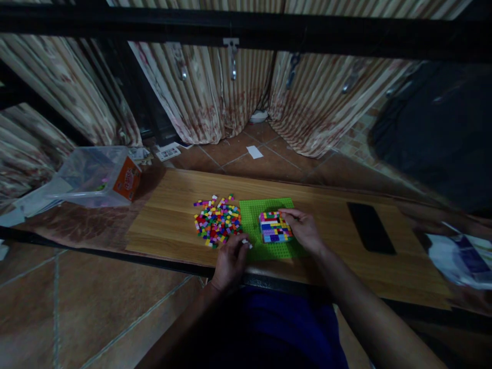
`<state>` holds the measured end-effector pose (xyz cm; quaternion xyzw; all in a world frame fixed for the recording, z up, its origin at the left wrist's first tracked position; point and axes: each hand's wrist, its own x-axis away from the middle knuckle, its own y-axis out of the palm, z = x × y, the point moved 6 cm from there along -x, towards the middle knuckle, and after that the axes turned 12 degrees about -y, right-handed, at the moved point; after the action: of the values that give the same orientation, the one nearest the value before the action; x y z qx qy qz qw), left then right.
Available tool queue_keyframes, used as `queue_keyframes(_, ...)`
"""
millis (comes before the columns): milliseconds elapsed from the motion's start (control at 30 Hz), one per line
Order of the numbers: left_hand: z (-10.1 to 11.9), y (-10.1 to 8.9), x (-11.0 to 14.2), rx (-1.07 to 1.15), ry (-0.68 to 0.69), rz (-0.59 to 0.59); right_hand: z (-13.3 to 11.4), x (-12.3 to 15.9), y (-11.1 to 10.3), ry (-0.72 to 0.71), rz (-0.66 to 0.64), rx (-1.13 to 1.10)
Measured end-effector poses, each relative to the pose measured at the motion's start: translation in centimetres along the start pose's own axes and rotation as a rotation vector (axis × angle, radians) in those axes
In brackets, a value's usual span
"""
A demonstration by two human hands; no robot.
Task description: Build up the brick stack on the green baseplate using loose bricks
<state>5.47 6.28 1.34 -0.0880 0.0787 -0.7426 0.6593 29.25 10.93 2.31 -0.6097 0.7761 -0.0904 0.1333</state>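
A block of multicoloured toy bricks (274,228) stands on a green studded baseplate (251,210). My right hand (303,228) reaches over its right side, thumb and forefinger closed at the far right corner on what looks like a small orange brick (282,213). To the left, my left hand (231,256) rests at the near edge of a heap of loose bricks (217,220). Its fingers pinch a small white brick (247,243) just above the baseplate's left edge. The fingers partly cover both pinched bricks.
The wooden board (165,215) carries a black phone-like slab (371,228) on the right. A clear plastic bin (88,174) with an orange label stands at far left. Crumpled packaging (457,256) lies at far right. Striped curtains (215,97) hang behind a dark horizontal bar (246,31).
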Motion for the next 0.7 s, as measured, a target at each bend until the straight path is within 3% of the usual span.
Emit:
queue_keyframes(133,0.5,0.0,0.1,0.073,-0.013,-0.021,-0.8,0.4,-0.4,-0.098,0.023,0.056)
queue_keyframes(233,1.0,-0.2,0.2,0.136,-0.027,-0.008,-3.4,2.2,-1.0,-0.288,0.117,0.185)
queue_keyframes(300,1.2,-0.2,0.2,0.188,-0.05,0.013,-5.3,4.0,-0.5,-0.373,0.087,0.21)
queue_keyframes(467,2.4,0.7,0.3,0.277,-0.063,0.022,-7.6,7.7,2.7,-0.395,-0.135,0.205)
queue_keyframes(700,3.5,2.2,0.1,0.332,-0.048,-0.005,-6.5,8.2,3.4,-0.356,-0.134,0.134)
